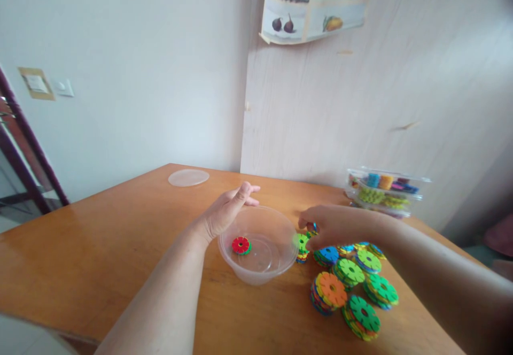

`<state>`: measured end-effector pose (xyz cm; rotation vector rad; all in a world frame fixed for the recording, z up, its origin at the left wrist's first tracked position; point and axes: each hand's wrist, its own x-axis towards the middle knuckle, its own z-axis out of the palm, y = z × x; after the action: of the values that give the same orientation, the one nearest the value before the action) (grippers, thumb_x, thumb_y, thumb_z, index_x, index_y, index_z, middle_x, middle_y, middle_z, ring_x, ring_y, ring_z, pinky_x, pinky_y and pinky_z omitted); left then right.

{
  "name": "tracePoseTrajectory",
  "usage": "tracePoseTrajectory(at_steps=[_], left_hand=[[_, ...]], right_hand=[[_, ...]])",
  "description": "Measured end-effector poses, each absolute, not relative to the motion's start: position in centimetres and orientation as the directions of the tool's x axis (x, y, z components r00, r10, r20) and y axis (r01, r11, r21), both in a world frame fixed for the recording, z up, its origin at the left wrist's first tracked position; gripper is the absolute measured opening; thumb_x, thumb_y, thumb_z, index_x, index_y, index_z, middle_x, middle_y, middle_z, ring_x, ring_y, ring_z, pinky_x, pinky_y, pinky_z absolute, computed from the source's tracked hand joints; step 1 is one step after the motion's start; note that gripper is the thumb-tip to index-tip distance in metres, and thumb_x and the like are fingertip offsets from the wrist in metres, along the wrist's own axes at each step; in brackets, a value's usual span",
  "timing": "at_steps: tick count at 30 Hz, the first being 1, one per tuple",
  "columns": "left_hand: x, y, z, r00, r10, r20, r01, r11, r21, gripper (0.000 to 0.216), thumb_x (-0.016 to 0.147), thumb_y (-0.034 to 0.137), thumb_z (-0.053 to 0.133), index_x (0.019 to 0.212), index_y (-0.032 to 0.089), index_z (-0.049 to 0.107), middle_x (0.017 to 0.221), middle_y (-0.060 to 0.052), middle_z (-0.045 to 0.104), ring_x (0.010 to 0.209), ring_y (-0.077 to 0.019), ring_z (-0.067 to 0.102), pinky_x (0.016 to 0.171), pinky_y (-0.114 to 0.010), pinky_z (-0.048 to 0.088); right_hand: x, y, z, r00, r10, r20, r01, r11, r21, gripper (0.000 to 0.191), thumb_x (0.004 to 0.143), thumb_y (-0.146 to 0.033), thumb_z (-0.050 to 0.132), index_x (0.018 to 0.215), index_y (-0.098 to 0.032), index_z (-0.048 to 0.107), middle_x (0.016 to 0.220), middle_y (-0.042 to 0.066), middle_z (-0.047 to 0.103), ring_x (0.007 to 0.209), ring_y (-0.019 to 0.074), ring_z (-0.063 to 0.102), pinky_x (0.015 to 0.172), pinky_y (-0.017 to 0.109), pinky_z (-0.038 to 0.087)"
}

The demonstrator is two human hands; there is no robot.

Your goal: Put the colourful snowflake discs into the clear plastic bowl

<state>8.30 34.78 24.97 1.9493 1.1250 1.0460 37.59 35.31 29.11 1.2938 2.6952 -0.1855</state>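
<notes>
Resting loosely open on clear bowl [280, 267], left hand [227, 211], right hand [333, 225] pinching a blue disc [313, 229] over disc stacks [352, 283].

The table [120, 226] is orange-brown wood under a glossy varnish that mirrors the light. The bowl [276, 269] is smooth, clear thin plastic, the lid [188, 177] cloudy plastic. The toy discs [350, 272] are bright, hard, notched plastic, and the storage box [385, 192] is clear plastic. The poster [312, 7] is shiny paper, the wall panel [360, 103] pale matt wood grain, and the side wall [140, 77] smooth matt paint.
</notes>
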Motion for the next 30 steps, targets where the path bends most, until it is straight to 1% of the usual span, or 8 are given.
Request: tracePoseTrajectory(at_steps=[6, 13, 16, 19, 22, 25, 28, 30], left_hand=[[8.4, 34.5, 25.2, 0.306, 0.905, 0.296, 0.389, -0.402, 0.829, 0.086, 0.095, 0.077, 0.018, 0.135, 0.017, 0.064, 0.125, -0.015, 0.072, 0.133, -0.033, 0.056, 0.119, -0.05, 0.032], [8.3, 34.8, 24.9, 0.307, 0.902, 0.304, 0.403, -0.413, 0.817, 0.082, 0.097, 0.074, 0.017, 0.14, 0.018, 0.059, 0.122, -0.013, 0.074, 0.137, -0.0314, 0.053, 0.122, -0.052, 0.025], [8.2, 34.9, 24.8, 0.305, 0.902, 0.307, 0.39, -0.412, 0.823, 0.079, 0.098, 0.072, 0.017, 0.139, 0.02, 0.06, 0.123, -0.012, 0.074, 0.132, -0.0301, 0.057, 0.12, -0.051, 0.027], [8.2, 34.9, 24.8, 0.308, 0.893, 0.329, 0.39, -0.433, 0.813, 0.078, 0.099, 0.071, 0.017, 0.134, 0.019, 0.064, 0.129, -0.013, 0.071, 0.136, -0.0296, 0.054, 0.122, -0.049, 0.026], [8.3, 34.8, 24.9, 0.308, 0.894, 0.325, 0.394, -0.431, 0.812, 0.08, 0.098, 0.071, 0.017, 0.14, 0.018, 0.059, 0.13, -0.014, 0.071, 0.137, -0.0306, 0.053, 0.122, -0.049, 0.025], [8.3, 34.7, 24.9, 0.309, 0.893, 0.326, 0.381, -0.431, 0.818, 0.08, 0.099, 0.07, 0.016, 0.145, 0.017, 0.054, 0.134, -0.015, 0.068, 0.137, -0.0308, 0.053, 0.122, -0.05, 0.025], [8.4, 34.6, 24.9, 0.324, 0.884, 0.338, 0.363, -0.446, 0.818, 0.08, 0.1, 0.069, 0.017, 0.146, 0.014, 0.052, 0.131, -0.015, 0.07, 0.138, -0.0295, 0.052, 0.123, -0.048, 0.025], [8.4, 34.5, 25.0, 0.319, 0.886, 0.337, 0.36, -0.442, 0.822, 0.08, 0.099, 0.07, 0.018, 0.147, 0.015, 0.051, 0.124, -0.014, 0.073, 0.136, -0.0296, 0.054, 0.122, -0.048, 0.026]], right_hand=[[37.5, 35.1, 27.4, -0.651, 0.739, -0.172, 0.754, 0.656, -0.036, 0.038, 0.074, -0.046, 0.074, 0.103, -0.021, 0.073, 0.102, 0.006, 0.073, 0.085, 0.0233, 0.065, 0.063, 0.029, 0.04], [36.9, 34.8, 31.1, -0.568, 0.823, -0.01, 0.819, 0.564, -0.106, 0.043, 0.081, -0.046, 0.068, 0.114, -0.018, 0.07, 0.098, 0.007, 0.073, 0.081, 0.0207, 0.065, 0.066, 0.03, 0.044], [33.9, 34.0, 31.9, -0.619, 0.785, 0.029, 0.774, 0.615, -0.15, 0.042, 0.082, -0.045, 0.067, 0.117, -0.021, 0.069, 0.098, 0.005, 0.074, 0.079, 0.0189, 0.066, 0.064, 0.028, 0.043], [29.8, 33.5, 31.0, -0.702, 0.71, -0.053, 0.712, 0.698, -0.076, 0.038, 0.082, -0.047, 0.066, 0.111, -0.023, 0.071, 0.098, 0.006, 0.075, 0.082, 0.0209, 0.067, 0.063, 0.029, 0.042], [26.4, 33.7, 29.4, -0.696, 0.696, -0.178, 0.705, 0.709, 0.013, 0.04, 0.079, -0.049, 0.067, 0.106, -0.02, 0.073, 0.097, 0.009, 0.075, 0.079, 0.0235, 0.068, 0.058, 0.029, 0.04], [25.0, 34.0, 28.7, -0.69, 0.69, -0.219, 0.706, 0.708, 0.006, 0.046, 0.08, -0.05, 0.066, 0.113, -0.018, 0.072, 0.098, 0.011, 0.075, 0.079, 0.0246, 0.069, 0.057, 0.03, 0.04], [26.3, 34.3, 29.6, -0.719, 0.687, -0.105, 0.695, 0.715, -0.076, 0.051, 0.083, -0.05, 0.065, 0.124, -0.019, 0.067, 0.104, 0.009, 0.075, 0.082, 0.0233, 0.069, 0.06, 0.029, 0.041], [28.3, 34.6, 30.5, -0.691, 0.723, -0.005, 0.719, 0.687, -0.103, 0.042, 0.085, -0.042, 0.063, 0.122, -0.02, 0.067, 0.106, 0.008, 0.075, 0.082, 0.0208, 0.067, 0.061, 0.028, 0.041]])
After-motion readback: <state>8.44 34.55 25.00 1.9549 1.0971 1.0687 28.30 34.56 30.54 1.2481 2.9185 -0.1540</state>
